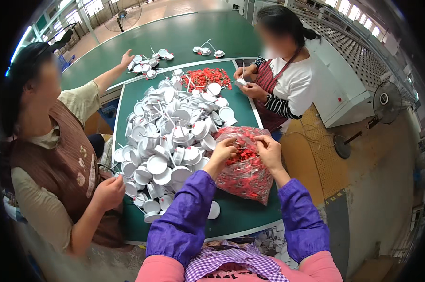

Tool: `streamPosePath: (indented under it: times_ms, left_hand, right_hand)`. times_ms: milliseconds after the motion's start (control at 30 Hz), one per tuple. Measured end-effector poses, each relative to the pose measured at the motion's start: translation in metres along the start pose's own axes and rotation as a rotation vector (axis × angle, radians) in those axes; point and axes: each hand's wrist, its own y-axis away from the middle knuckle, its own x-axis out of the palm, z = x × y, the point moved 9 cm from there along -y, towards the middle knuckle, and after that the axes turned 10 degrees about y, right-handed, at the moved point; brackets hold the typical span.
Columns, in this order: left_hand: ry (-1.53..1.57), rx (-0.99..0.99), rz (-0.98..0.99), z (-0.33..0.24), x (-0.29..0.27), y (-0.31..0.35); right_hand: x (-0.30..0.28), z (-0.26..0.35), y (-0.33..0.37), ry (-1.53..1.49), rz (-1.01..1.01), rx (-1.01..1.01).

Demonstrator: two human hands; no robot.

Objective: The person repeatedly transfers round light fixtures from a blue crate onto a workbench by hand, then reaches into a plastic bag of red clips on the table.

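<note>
A clear plastic bag (250, 181) full of small red parts stands on the green table in front of me. My left hand (225, 152) pinches the left side of its open mouth, and my right hand (269, 148) grips the right side. Between my hands, loose red parts (244, 149) with metallic bits show in the opening. A large heap of white round discs (172, 136) with thin white stems lies just left of the bag. One single white disc (214, 210) sits apart, near my left sleeve.
A pile of red parts (205, 78) lies beyond the heap. A person on the left (57, 155) reaches toward discs on the far green table (184, 35). Another person, at right (287, 66), holds a white disc. A standing fan (386, 101) is further right.
</note>
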Motion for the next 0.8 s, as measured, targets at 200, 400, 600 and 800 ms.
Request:
streamPosePath:
  times_ms: [200,400,600,800]
  left_hand:
    - [0.275,-0.145,-0.082,0.009,0.04,0.007]
    - [-0.336,0.102,-0.173,0.002,0.022,-0.002]
    - [-0.839,0.32,-0.213,-0.023,0.017,0.014]
    - [-0.677,0.352,-0.092,-0.025,0.024,0.016]
  right_hand:
    - [-0.002,-0.005,-0.02,0.122,0.035,-0.032]
    - [0.006,-0.004,-0.013,0.136,0.035,-0.028]
    - [0.015,0.003,0.016,0.399,0.122,-0.117]
    - [0.027,-0.001,0.023,0.631,0.103,-0.232]
